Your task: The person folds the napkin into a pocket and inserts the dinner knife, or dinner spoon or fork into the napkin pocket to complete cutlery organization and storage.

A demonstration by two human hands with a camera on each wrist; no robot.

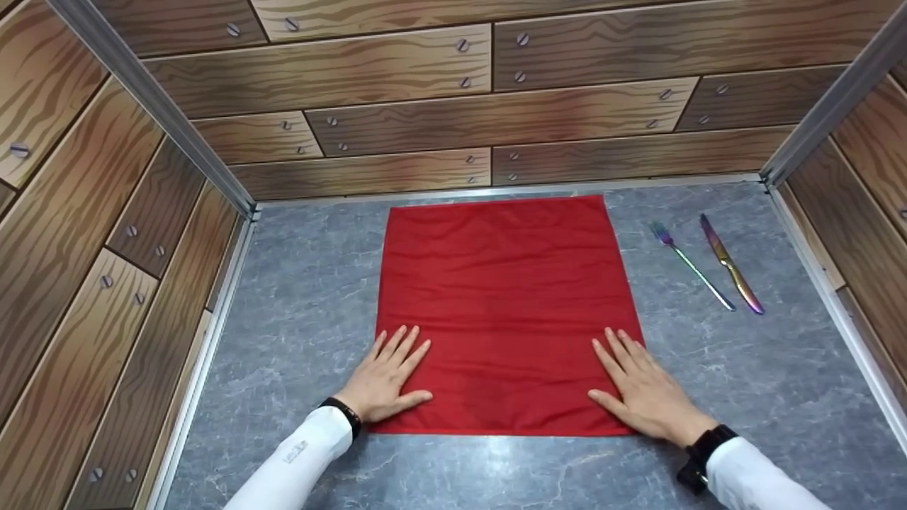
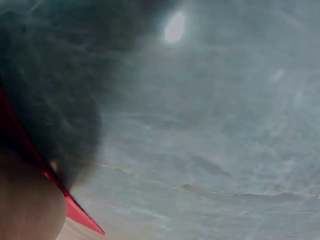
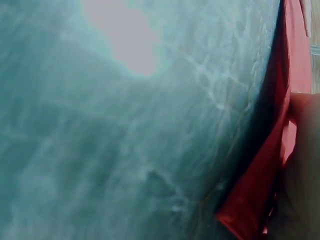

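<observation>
A red cloth (image 1: 503,304) lies spread out on the grey marbled surface, with slight creases running across it. The left hand (image 1: 386,379) rests flat on its near left corner, fingers straight and spread. On the near right corner the right hand (image 1: 641,393) lies the same way, palm down. In the left wrist view a strip of the cloth (image 2: 82,217) shows beside part of the left hand (image 2: 30,200). The right wrist view has the cloth's edge (image 3: 252,195) next to part of the right hand (image 3: 302,175).
To the right of the cloth lie a rainbow-coloured fork (image 1: 694,265) and, beside it, a matching knife (image 1: 730,262). Wood-patterned panels (image 1: 397,78) stand at the back and both sides, with metal rails (image 1: 836,304) along the edges of the grey surface (image 1: 305,283).
</observation>
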